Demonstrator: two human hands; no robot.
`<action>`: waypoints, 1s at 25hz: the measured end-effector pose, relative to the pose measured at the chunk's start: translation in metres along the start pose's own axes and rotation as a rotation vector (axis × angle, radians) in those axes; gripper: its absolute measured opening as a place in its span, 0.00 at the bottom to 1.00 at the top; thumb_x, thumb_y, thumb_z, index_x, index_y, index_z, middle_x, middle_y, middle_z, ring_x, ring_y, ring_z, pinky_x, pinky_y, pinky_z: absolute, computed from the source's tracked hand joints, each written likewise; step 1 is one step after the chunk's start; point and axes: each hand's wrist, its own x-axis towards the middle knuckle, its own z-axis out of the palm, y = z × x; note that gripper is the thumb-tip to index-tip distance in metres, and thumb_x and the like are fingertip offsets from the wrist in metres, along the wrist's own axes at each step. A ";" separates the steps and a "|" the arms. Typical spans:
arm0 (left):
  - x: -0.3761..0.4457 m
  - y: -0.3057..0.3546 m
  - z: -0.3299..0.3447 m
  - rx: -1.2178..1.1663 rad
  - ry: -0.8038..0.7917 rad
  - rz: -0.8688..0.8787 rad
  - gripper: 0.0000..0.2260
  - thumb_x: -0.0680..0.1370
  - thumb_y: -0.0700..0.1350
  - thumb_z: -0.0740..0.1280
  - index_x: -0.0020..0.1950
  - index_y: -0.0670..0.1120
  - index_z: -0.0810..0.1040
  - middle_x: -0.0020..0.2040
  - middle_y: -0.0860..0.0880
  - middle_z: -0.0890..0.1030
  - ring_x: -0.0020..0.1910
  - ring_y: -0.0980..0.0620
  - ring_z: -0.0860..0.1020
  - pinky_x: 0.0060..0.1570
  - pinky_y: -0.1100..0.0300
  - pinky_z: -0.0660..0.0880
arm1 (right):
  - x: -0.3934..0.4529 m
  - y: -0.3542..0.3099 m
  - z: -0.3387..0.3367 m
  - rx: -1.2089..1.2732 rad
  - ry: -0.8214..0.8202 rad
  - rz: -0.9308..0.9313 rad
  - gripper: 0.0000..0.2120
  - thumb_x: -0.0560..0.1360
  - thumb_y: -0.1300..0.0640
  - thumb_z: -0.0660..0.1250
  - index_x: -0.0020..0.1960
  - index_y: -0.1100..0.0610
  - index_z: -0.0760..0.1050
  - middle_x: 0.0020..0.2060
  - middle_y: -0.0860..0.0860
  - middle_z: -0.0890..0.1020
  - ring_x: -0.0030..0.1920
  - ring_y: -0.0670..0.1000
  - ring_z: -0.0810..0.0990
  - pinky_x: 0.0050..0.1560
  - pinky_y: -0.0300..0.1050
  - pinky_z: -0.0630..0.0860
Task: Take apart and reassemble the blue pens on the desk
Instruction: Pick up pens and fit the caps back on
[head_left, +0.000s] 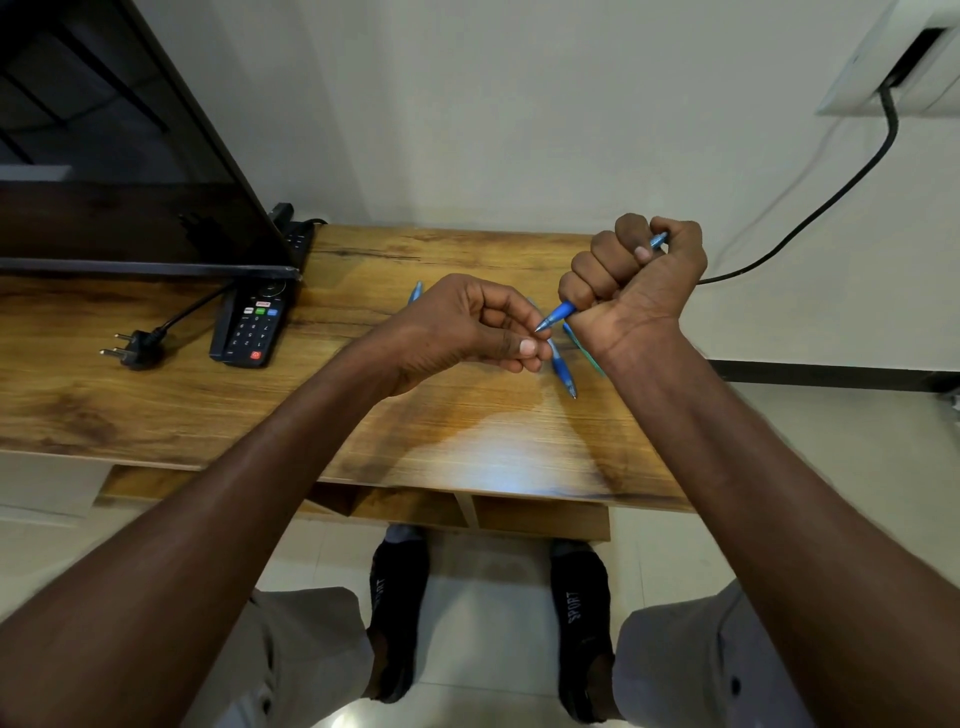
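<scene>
Blue pen (558, 314) | gripped in right hand (631, 270) | tip beside left hand (467, 327) fingers (527, 347)

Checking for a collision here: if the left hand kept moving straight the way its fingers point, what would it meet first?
Probably the tip of the blue pen gripped in the right hand's fist. The left hand's curled fingers sit just beside that tip, though depth between them is unclear.

right hand (631, 275) fisting blue pen (561, 313) — left hand (467, 327) beside

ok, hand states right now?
Left hand: fingers curled at the pen tip, grip on anything unclear.
Right hand: fist gripping blue pen.
</scene>
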 end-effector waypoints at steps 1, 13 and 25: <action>0.000 0.000 0.000 -0.001 0.001 0.001 0.11 0.78 0.32 0.73 0.60 0.33 0.82 0.53 0.37 0.87 0.51 0.44 0.87 0.53 0.54 0.84 | 0.000 0.000 0.000 0.003 -0.005 0.004 0.22 0.80 0.48 0.52 0.28 0.51 0.58 0.21 0.45 0.55 0.22 0.47 0.50 0.24 0.36 0.51; -0.001 0.000 0.001 0.012 -0.014 -0.007 0.12 0.78 0.32 0.73 0.61 0.33 0.81 0.53 0.37 0.87 0.51 0.45 0.87 0.52 0.56 0.84 | 0.002 0.001 -0.006 0.025 -0.029 0.064 0.26 0.82 0.41 0.53 0.29 0.53 0.61 0.21 0.46 0.57 0.21 0.47 0.52 0.22 0.37 0.54; -0.002 0.000 0.000 0.003 -0.023 -0.008 0.12 0.78 0.32 0.73 0.61 0.35 0.82 0.54 0.36 0.87 0.52 0.44 0.86 0.55 0.53 0.84 | -0.001 0.001 0.000 0.010 0.034 0.039 0.23 0.81 0.46 0.53 0.29 0.51 0.58 0.21 0.46 0.55 0.20 0.47 0.51 0.22 0.36 0.53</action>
